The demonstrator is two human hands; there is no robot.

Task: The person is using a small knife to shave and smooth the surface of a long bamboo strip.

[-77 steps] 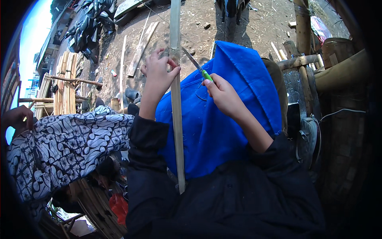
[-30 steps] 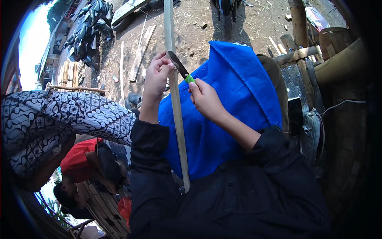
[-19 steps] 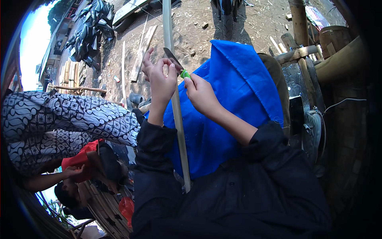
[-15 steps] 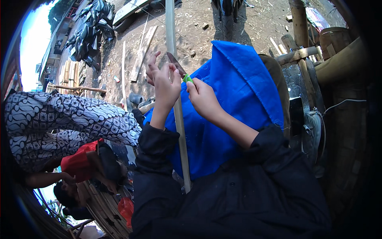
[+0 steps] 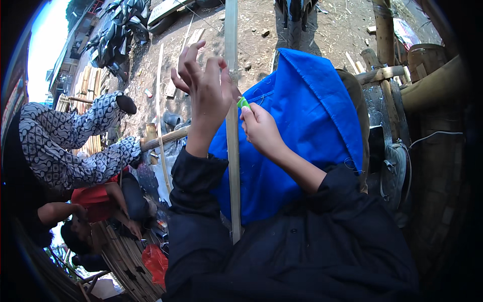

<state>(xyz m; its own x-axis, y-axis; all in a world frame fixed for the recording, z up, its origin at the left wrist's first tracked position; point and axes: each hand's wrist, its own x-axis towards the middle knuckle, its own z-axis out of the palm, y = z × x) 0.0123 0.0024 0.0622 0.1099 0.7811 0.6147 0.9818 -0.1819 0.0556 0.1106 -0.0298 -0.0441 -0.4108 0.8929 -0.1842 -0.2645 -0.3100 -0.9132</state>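
Over the blue cloth (image 5: 307, 131) draped across the person's lap, most of what matters is hiding from me. The knife is showing only as a small green handle (image 5: 243, 103) poking out above the right hand (image 5: 259, 128); the blade is lying behind the left hand (image 5: 204, 98) and the bamboo strip (image 5: 232, 151), so I cannot make it out at all. The strip itself is running upright between the two hands, its top leaving the picture at the upper edge and its lower end stopping against the dark jacket (image 5: 302, 251).

The right hand's fingers are curling tight around the green handle, closed on it. The left hand is standing just left of the strip at the same height, palm turned away from me; its fingers (image 5: 193, 60) are spreading upward and apart, loose rather than clenched, while the thumb side is pressing close against the strip's edge. Whether that hand is truly pinching the strip or only steadying it, I cannot tell, since the contact is falling behind the hand.

To the left, another person in a black-and-white patterned garment (image 5: 65, 146) is bending over, partly cut off by the dark rim, and a second person in red (image 5: 95, 196) is crouching lower down beside a bundle of bamboo slats (image 5: 126, 256).
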